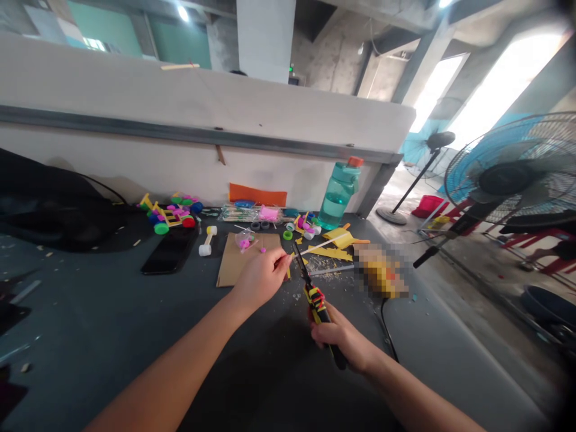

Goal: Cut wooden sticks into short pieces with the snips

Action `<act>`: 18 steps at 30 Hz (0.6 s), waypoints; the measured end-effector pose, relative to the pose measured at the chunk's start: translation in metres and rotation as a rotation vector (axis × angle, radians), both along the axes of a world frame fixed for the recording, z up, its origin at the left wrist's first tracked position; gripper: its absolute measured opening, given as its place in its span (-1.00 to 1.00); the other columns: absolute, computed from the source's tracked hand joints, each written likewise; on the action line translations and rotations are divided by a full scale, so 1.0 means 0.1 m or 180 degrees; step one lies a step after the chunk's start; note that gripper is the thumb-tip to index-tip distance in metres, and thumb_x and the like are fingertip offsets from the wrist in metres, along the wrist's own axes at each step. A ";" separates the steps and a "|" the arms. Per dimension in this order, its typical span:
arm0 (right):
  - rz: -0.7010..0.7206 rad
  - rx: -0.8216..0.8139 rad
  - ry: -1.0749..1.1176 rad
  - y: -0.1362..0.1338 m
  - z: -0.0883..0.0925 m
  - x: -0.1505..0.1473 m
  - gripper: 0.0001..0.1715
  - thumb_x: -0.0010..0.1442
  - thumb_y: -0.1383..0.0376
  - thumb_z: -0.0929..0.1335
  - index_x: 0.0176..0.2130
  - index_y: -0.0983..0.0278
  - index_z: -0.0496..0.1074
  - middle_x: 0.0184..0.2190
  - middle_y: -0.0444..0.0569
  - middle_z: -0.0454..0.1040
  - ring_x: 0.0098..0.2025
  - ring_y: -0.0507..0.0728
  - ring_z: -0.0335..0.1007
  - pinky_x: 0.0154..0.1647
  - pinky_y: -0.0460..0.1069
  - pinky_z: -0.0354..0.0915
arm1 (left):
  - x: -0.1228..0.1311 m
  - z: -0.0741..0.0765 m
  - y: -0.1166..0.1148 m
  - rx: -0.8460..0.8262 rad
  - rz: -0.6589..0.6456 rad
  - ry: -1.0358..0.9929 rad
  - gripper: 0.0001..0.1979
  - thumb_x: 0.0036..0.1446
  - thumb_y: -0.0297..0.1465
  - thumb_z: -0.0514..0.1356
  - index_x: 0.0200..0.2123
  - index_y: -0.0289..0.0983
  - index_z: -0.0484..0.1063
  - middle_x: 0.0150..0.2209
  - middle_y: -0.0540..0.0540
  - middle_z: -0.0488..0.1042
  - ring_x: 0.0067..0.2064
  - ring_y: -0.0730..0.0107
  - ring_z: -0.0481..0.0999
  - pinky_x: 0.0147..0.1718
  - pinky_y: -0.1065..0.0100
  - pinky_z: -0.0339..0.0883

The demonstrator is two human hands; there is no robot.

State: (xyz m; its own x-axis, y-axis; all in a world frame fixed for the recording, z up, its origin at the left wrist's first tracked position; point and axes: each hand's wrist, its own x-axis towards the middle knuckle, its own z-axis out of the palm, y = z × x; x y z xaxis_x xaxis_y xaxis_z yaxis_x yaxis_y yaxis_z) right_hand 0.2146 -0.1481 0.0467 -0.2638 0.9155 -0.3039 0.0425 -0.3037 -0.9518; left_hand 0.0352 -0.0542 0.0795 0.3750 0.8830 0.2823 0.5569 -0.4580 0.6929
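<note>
My left hand point(265, 273) is pinched around one end of a thin pale stick point(321, 245), which points right and slightly away. My right hand point(335, 333) is wrapped around a hand tool with yellow and black handles point(318, 303) and long narrow dark jaws; it looks like scissors or long-nose pliers. The jaws are upright beside my left fingertips, near the stick; whether they touch it I cannot tell. Below my left hand lies a brown cardboard piece point(231, 264) with a small clear bag of pink bits point(244, 241). Yellow scraps point(330, 252) and crumbs lie beyond the tool.
A black phone point(166, 255), a white-ended yellow piece point(207, 241) and colourful small plastic toys point(173, 215) lie left. A teal water bottle point(338, 195) stands by the low wall. On the right are a blurred yellow object point(382, 273), a black cord point(387, 330) and a fan point(504, 180).
</note>
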 end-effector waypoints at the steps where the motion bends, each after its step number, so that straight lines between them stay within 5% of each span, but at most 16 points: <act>1: 0.0002 -0.0001 0.0021 0.00 0.00 0.00 -0.77 -0.14 0.36 0.29 -0.36 0.27 0.26 -0.54 -0.20 0.23 -0.51 -0.01 0.13 -0.49 -0.09 0.06 | 0.00 -0.01 0.01 -0.0107 -0.0020 -0.0014 -0.63 0.21 -0.21 -0.06 -0.54 -0.25 0.31 -0.62 0.02 0.42 -0.56 0.44 0.39 -0.53 0.42 0.15; 8: 0.0125 -0.0083 0.0305 0.04 -0.03 0.00 -0.78 -0.10 0.33 0.31 -0.34 0.27 0.25 -0.54 -0.19 0.22 -0.54 -0.01 0.12 -0.51 -0.09 0.09 | 0.02 -0.10 0.06 -0.0858 -0.0127 -0.0576 -0.60 0.18 -0.13 -0.08 -0.51 -0.27 0.32 -0.68 0.02 0.38 -0.62 0.44 0.38 -0.61 0.44 0.18; 18: 0.0215 -0.0147 0.0525 0.04 -0.08 0.03 -0.83 -0.03 0.29 0.32 -0.36 0.29 0.25 -0.60 -0.19 0.22 -0.53 0.00 0.14 -0.46 -0.06 0.18 | 0.00 -0.06 0.07 -0.0862 -0.0221 -0.0639 -0.69 0.15 -0.22 -0.01 -0.49 -0.27 0.35 -0.61 -0.02 0.46 -0.58 0.43 0.42 -0.57 0.43 0.27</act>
